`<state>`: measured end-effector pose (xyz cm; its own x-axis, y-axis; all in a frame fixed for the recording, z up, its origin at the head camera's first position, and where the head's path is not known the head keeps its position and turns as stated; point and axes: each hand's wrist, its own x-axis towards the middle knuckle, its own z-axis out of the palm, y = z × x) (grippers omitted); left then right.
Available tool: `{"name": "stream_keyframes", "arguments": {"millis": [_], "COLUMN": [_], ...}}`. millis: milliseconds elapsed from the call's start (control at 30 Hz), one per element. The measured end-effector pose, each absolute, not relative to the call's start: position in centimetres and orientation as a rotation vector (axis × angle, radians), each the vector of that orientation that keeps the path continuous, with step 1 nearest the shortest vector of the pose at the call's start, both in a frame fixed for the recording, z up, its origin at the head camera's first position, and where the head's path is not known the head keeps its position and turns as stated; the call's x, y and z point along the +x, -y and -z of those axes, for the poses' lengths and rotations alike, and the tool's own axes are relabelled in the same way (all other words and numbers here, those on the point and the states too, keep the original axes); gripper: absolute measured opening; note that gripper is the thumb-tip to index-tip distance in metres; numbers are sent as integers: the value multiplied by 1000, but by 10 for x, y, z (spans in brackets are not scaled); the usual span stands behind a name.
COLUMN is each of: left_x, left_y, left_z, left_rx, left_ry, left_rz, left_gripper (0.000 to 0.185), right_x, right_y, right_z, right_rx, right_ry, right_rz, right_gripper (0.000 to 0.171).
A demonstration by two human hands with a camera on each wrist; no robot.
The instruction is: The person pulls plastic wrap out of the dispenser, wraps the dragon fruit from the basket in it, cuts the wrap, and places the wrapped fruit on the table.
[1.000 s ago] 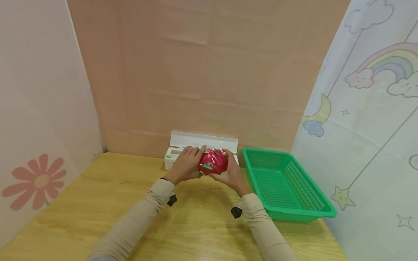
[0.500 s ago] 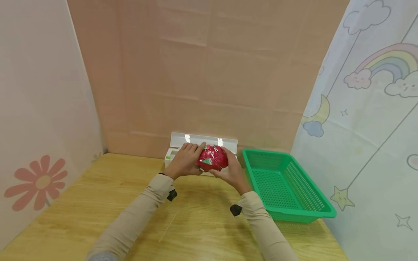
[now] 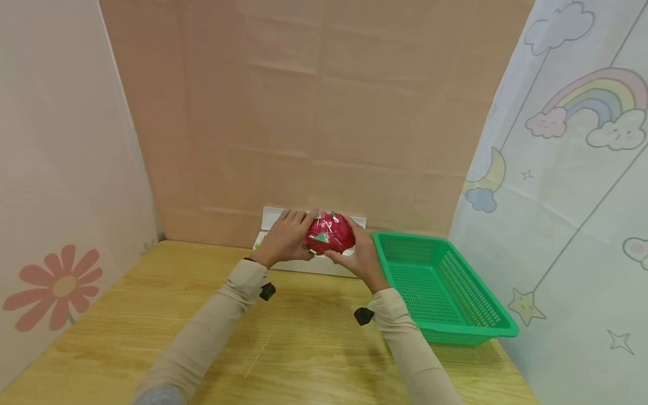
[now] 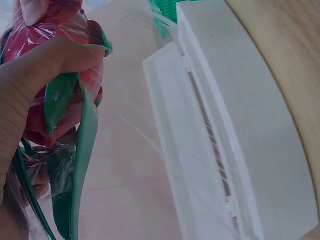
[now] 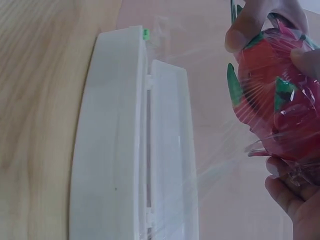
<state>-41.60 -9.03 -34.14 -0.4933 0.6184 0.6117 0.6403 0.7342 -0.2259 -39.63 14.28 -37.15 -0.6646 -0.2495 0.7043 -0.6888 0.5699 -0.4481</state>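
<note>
White box (image 3: 314, 265) open; hands (image 3: 284, 239) (image 3: 361, 256) grip wrapped fruit (image 3: 331, 233).

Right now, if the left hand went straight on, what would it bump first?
The wrapped red fruit in its grip; past that, perhaps the open white lid, but depth is unclear.

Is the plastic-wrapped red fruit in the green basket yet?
No: the left hand and right hand hold the red fruit up, left of the green basket.
</note>
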Motion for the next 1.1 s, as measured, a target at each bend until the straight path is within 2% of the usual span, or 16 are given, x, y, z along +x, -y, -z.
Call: {"name": "stream_keyframes", "arguments": {"millis": [800,1100], "left_x": [-403,-398], "left_y": [93,98], "left_z": [311,302], "left_rx": [-996,-1024], "left_ry": [2375,2367], "left_rz": [280,355], "left_gripper": [115,100], "right_x": [-385,-380], "right_y": [-145,-140], "right_z": [344,335], "right_rx": [769,696], "right_ry": [2172,2153], "right_rz": [-1075,-1053], "right_gripper": [79,73]}}
